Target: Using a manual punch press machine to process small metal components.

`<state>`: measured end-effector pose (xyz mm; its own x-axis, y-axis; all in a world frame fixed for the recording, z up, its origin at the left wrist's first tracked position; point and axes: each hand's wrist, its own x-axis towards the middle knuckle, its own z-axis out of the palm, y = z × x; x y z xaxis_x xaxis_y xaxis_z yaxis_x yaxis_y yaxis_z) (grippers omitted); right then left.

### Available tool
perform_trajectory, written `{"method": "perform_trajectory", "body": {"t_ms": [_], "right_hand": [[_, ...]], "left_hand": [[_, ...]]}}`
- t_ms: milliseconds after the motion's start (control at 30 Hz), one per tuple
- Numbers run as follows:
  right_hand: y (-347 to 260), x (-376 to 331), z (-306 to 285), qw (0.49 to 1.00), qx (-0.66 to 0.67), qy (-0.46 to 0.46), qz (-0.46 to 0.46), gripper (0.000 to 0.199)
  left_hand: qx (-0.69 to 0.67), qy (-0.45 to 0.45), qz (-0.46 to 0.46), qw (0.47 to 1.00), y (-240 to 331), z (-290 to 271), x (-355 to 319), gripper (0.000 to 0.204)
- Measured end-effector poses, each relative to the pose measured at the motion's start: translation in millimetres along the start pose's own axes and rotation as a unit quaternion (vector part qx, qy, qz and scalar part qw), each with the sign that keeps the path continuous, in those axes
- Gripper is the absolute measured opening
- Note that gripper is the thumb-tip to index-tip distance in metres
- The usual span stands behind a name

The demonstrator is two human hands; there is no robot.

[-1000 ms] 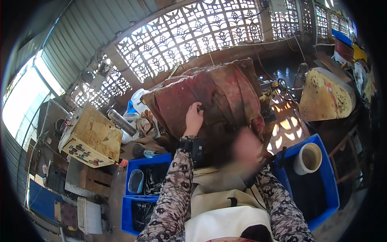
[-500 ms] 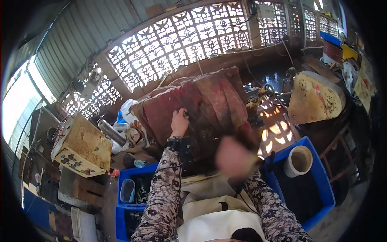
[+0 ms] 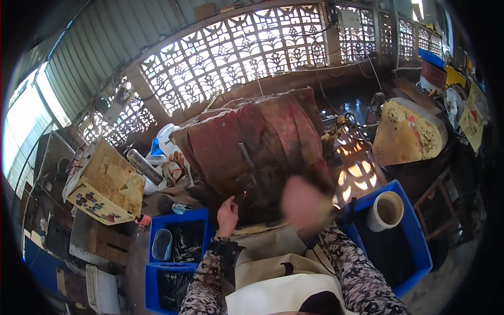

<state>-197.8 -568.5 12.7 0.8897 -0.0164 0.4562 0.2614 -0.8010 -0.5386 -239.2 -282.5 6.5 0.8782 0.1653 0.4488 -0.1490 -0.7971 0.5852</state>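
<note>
My left hand [image 3: 228, 216] hovers near the front edge of the dark, wet-looking work surface [image 3: 247, 202], fingers curled together. Whatever it holds, if anything, does not show. Farther off, a thin dark rod [image 3: 247, 156] lies against a stained red cloth [image 3: 215, 144] draped over a bulky block. To the right, my right hand [image 3: 306, 205] is smeared by motion over the same surface, its fingers and contents impossible to make out. A pale apron [image 3: 286, 265] covers my lap.
Blue bins [image 3: 210, 231] with dark contents stand at my left. Another blue bin [image 3: 428, 257] at my right holds a white bucket [image 3: 374, 218]. A stained yellowish box [image 3: 107, 181] is far left; a worn pale cushion-like block [image 3: 409, 131] is far right.
My left hand has drawn back from the red cloth toward me, exposing the dark rod where it was. The right hand stays blurred in nearly the same place.
</note>
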Motion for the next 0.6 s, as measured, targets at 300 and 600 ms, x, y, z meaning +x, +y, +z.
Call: {"method": "perform_trajectory", "body": {"t_ms": [300, 600], "right_hand": [[5, -2, 11, 0.999, -0.029, -0.014, 0.004, 0.009], [11, 2, 36, 0.990, -0.128, -0.045, 0.043, 0.010]], "left_hand": [[0.093, -0.030, -0.107, 0.989, 2, 2, -26, 0.031], [0.145, -0.094, -0.116, 0.978, 5, 2, -26, 0.028]]}}
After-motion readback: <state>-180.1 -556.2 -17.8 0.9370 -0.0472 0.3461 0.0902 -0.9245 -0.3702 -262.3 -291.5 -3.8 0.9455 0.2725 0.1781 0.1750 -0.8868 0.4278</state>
